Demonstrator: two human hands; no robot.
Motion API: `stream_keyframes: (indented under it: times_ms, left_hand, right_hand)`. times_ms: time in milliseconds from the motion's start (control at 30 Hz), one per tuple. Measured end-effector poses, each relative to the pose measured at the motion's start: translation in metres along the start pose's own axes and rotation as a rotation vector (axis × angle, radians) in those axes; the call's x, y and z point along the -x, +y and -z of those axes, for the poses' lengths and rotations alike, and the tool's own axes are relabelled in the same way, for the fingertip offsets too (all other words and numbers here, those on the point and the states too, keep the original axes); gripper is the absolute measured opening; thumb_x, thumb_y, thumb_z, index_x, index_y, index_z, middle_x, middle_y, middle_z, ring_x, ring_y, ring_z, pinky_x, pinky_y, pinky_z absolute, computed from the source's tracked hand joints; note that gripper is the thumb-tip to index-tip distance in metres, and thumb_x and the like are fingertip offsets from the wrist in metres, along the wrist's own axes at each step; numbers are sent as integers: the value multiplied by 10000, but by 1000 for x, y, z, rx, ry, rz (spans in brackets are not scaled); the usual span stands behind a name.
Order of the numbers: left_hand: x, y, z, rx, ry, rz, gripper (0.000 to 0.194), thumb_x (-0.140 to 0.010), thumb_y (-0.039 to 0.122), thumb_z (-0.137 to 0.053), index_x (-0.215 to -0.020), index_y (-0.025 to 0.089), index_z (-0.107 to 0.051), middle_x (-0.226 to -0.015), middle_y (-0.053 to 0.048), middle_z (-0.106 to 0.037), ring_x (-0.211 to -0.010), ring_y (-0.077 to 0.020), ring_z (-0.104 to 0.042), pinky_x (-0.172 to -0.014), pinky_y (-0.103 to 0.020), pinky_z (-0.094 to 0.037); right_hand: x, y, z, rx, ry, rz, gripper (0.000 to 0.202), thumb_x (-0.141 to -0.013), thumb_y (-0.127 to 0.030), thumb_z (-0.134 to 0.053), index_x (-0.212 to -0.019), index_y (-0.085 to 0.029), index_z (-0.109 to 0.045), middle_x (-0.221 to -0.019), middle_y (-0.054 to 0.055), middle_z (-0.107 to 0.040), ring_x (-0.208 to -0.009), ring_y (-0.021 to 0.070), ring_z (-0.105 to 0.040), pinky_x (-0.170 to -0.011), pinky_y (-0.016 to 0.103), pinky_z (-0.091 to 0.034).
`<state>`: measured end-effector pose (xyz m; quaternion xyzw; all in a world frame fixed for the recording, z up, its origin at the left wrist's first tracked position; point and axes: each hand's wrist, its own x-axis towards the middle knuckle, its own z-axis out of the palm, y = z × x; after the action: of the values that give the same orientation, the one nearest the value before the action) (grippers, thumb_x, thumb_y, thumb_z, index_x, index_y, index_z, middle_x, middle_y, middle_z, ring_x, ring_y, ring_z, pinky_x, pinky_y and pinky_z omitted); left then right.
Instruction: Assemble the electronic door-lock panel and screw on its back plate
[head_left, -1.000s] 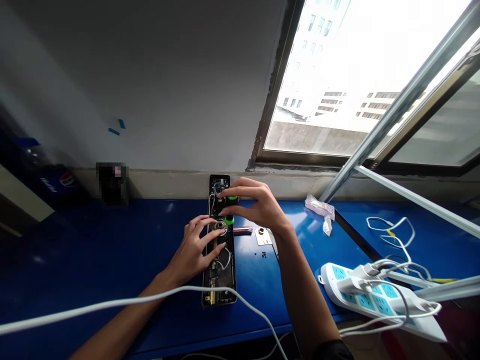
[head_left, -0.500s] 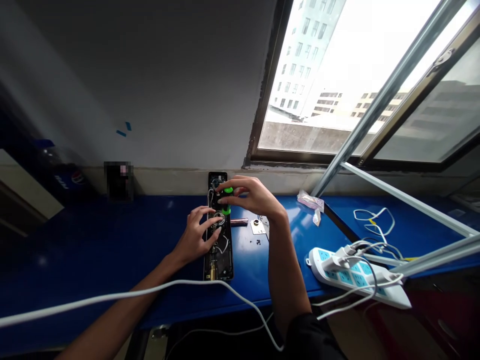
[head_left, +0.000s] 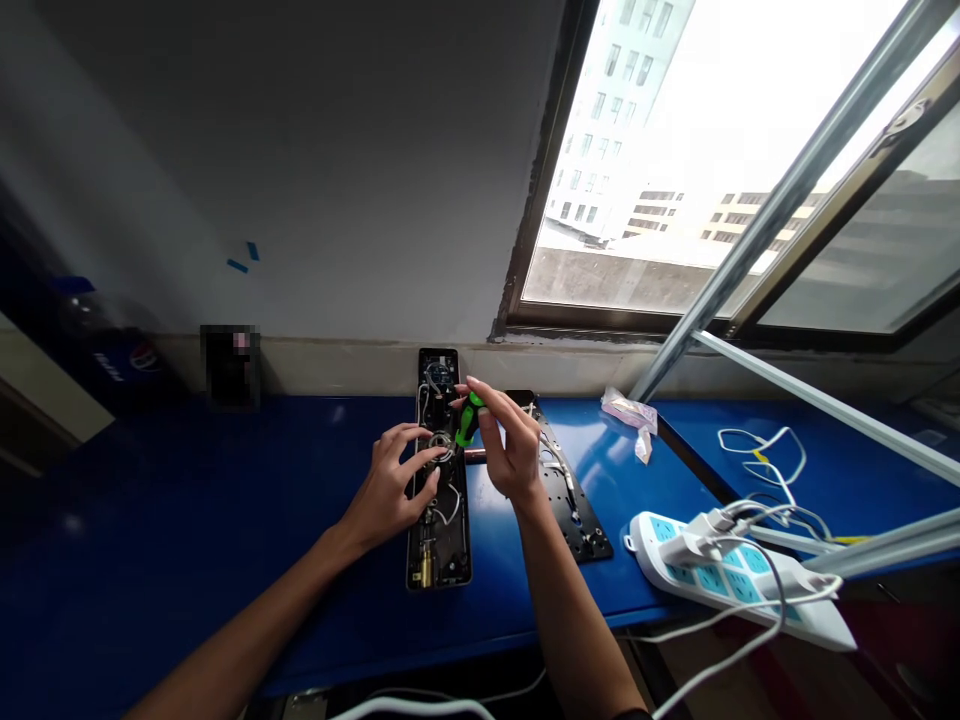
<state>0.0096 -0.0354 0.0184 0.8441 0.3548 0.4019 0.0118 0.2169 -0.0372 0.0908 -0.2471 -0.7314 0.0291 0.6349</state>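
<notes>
Holding a green-handled screwdriver (head_left: 466, 424) beside an opened black housing (head_left: 455, 490) on the blue counter (head_left: 187, 520).
The right hand (head_left: 514, 445) has its grip clamped on the screwdriver; the left hand (head_left: 394, 480) has its grip spread apart over the housing's middle. The housing runs from the counter's back edge toward its front edge, a black plate (head_left: 587, 525) to its right.

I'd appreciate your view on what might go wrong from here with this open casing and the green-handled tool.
The green-handled tool in the right hand might slip and catch the loose white wire in the open casing.

A slip might also hit the left hand, whose fingers are spread over the casing close by.

The right forearm could nudge the black plate beside it.
</notes>
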Motion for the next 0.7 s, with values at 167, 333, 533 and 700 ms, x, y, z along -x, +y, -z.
stream_keyframes:
  times_ms: [167,333,533,700]
  left_hand:
    - [0,3,1,-15,8,-4,312,-1009,218,-620,-1309,249,-701,-1383,-124,-592,-1397,-352,-479,-1147,-581,-453]
    - [-1,6,4,-35,18,15,310,-1014,218,-615,-1313,245,-693,-1394,-126,-591,-1405,-348,-469,-1164,-584,-448]
    - [-2,7,6,-34,-5,40,291,-1012,226,-618,-1288,232,-711,-1385,-132,-598,-1392,-355,-477,-1148,-587,-455]
    - [-2,8,7,-26,-18,51,301,-1007,217,-620,-1292,245,-713,-1389,-126,-601,-1394,-353,-476,-1147,-587,-456]
  right_hand:
    - [1,0,0,71,102,26,450,-967,-166,-728,-1374,-354,-699,-1132,62,-712,-990,212,-744,-814,371,-665]
    - [4,-4,-2,10,0,6,503,-1053,-132,-523,-1497,-351,-611,-1364,100,-646,-1070,217,-745,-904,427,-659]
    - [6,-3,-4,43,89,-16,536,-922,-137,-762,-1379,-406,-689,-1121,56,-680,-978,229,-719,-775,416,-655]
    - [8,-6,-3,18,-7,-65,512,-1021,-172,-600,-1468,-421,-617,-1260,85,-657,-1043,244,-723,-839,468,-664]
